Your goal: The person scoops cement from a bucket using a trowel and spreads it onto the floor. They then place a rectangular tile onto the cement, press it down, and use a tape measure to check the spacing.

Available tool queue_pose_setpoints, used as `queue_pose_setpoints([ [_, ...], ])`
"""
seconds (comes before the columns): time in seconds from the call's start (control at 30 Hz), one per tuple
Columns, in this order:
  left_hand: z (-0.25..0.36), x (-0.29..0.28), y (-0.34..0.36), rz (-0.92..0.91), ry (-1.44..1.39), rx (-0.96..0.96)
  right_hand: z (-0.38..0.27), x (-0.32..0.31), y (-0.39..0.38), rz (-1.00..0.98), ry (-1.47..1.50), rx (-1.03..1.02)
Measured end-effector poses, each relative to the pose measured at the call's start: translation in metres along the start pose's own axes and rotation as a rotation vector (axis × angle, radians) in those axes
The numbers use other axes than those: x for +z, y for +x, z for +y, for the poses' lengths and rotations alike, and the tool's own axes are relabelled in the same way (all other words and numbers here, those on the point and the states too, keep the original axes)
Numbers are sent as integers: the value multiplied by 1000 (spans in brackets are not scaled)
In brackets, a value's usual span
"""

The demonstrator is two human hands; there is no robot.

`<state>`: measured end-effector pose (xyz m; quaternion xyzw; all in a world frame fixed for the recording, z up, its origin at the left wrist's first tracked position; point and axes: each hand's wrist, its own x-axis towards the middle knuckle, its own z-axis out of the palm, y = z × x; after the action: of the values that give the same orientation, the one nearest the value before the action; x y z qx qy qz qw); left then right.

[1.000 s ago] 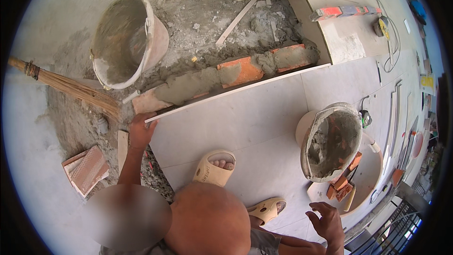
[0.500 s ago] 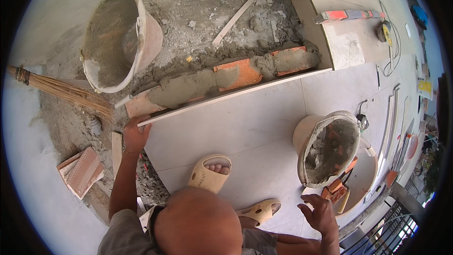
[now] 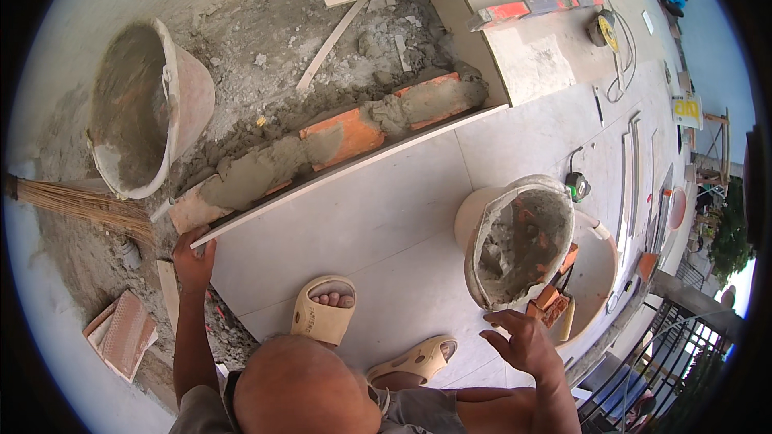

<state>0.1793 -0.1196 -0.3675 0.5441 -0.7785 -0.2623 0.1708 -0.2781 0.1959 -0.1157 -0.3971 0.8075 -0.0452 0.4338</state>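
Fingers (image 3: 195,251) grip pale, smooth floor tile's (image 3: 354,225) corner.

Lg pale tile (image 3: 362,225), flat, beside bricks (image 3: 346,141)

Around the large pale floor tile (image 3: 378,225) there are two mortar-caked buckets, one pinkish (image 3: 145,108) beyond it and one cream (image 3: 515,241) resting on it; two beige slip-on sandals (image 3: 323,309) at its near edge; one straw broom (image 3: 80,205) off its left corner.
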Motion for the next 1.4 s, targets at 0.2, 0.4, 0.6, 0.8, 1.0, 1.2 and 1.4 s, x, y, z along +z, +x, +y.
queue_pose_setpoints([
  [0.2, 3, -7, 2, -37, 14, 3, 0, -2, 1, 10, -2, 1],
  [0.4, 9, -8, 3, -13, 35, 11, -4, -6, 5, -3, -23, -5],
  [0.6, 12, -10, 5, -23, 99, 57, 8, 4, 9, 13, 3, -59],
  [0.8, 17, -8, 5, -21, 89, 58, 1, 7, 12, 37, 57, 28],
  [1.0, 19, -6, 4, 23, 108, 86, -15, -10, 12, 72, -404, -120],
  [1.2, 23, -10, 3, -5, 113, 52, -1, -7, 10, 151, -255, -50],
  [1.4, 19, -11, 1, -12, 79, 39, -4, -10, 8, 121, -239, -32],
])
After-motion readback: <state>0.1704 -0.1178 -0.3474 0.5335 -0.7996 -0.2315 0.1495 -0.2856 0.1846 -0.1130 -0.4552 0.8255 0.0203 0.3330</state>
